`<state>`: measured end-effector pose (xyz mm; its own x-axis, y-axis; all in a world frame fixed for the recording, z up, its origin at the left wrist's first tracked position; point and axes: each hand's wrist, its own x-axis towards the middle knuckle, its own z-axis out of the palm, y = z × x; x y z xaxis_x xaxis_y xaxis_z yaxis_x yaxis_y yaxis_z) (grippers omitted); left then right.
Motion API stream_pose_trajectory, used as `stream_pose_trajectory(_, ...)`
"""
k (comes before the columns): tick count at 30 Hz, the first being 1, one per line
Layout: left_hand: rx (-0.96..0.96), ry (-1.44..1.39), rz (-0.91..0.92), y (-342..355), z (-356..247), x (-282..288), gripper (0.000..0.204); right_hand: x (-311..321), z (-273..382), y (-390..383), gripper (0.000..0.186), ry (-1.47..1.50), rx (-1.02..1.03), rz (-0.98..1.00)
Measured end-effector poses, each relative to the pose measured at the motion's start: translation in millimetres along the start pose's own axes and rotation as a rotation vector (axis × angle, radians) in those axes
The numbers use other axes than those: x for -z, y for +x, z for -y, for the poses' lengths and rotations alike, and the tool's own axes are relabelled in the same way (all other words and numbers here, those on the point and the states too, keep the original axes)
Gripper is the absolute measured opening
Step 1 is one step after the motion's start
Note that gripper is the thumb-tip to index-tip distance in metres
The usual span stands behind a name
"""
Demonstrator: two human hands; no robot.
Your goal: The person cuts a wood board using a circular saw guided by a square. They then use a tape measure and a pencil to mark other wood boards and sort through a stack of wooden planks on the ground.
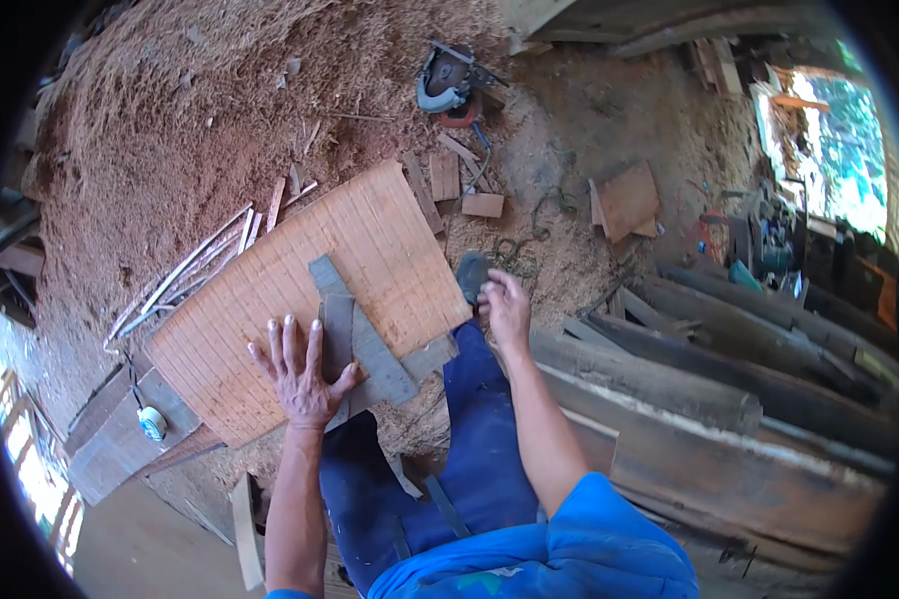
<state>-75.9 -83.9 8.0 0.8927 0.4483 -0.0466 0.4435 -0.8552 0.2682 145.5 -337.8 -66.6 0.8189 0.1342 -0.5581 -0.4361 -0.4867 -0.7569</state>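
Observation:
A wide wooden panel with parallel grooves lies aslant in front of me. My left hand rests on it with fingers spread flat; its thumb reaches the edge of a short grey board. Beside that board, a longer grey strip of wood crosses the panel toward its near edge. My right hand is just off the panel's right corner, over my dark shoe. Its fingers are curled together, and what they pinch, if anything, is too small to make out.
A circular saw sits on the sawdust beyond the panel. Thin offcuts lie along its far left side. A tape measure is on a board at left. Long heavy planks fill the right. Wood blocks lie ahead.

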Motion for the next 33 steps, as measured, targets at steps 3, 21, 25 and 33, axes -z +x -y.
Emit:
stream_pose_trajectory(3, -0.031, 0.07, 0.006, -2, 7, 0, 0.081, -29, 21, 96, 0.03, -0.731, 0.492, 0.111)
stream_pose_trajectory(21, 0.032, 0.092, 0.071, -17, 11, -10, 0.088, -151, 22, 451, 0.035, -1.779, 0.894, 0.353)
stream_pose_trajectory(25, -0.018, 0.039, 0.049, -3, 16, -15, 0.085, -131, 23, 468, 0.041, -1.757, 0.852, 0.23)
stream_pose_trajectory(33, -0.067, 0.078, -0.018, -7, 14, -12, 0.084, -88, 89, 374, 0.035, -1.821, 0.674, 0.468)
